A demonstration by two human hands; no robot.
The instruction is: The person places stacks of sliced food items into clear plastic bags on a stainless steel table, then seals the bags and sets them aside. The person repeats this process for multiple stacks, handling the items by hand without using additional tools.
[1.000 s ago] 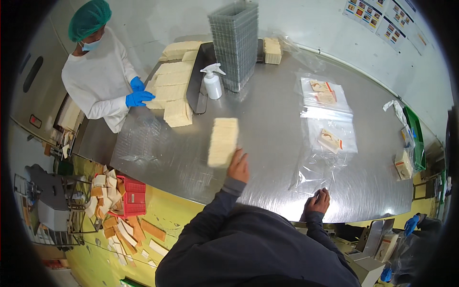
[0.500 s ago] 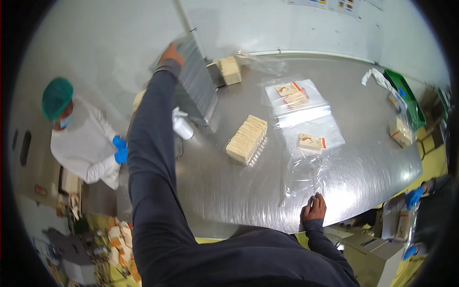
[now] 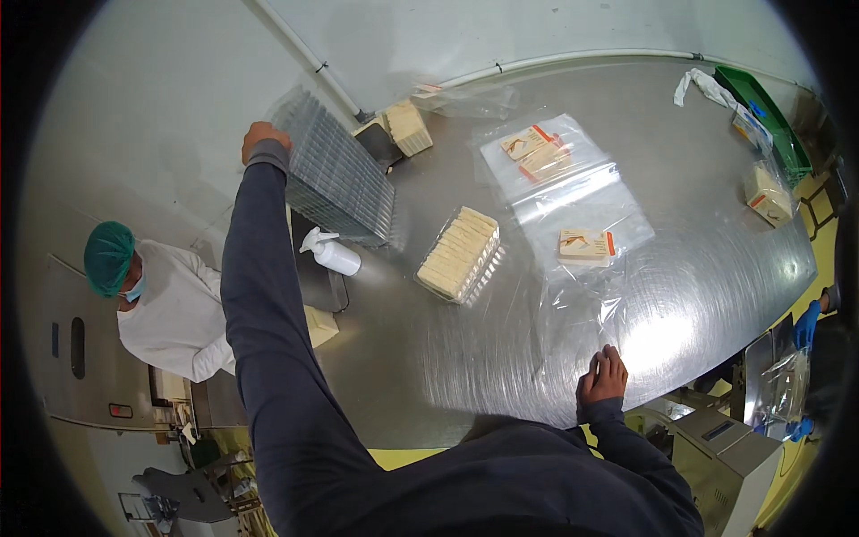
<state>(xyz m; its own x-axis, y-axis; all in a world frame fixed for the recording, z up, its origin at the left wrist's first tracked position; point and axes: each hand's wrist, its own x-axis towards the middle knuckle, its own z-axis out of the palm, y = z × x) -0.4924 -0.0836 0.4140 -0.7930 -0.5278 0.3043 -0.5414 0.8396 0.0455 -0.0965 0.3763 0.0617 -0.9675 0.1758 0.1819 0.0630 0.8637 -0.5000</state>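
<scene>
many nested plastic trays (image 3: 338, 172) look clear and ribbed.

Worktop (image 3: 385, 385): was scratched metal — glossy
Tray stack (image 3: 340, 174): was clear, ridged plastic — shiny
Spray bottle (image 3: 338, 258): was smooth plastic
Flat bags (image 3: 573, 193): were glossy, thin plastic
Sleeve (image 3: 268, 295): was matt cloth

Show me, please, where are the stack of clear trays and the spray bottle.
Stack of clear trays (image 3: 338, 174): head view, middle of its side.
Spray bottle (image 3: 338, 259): head view, on its white body.
</scene>
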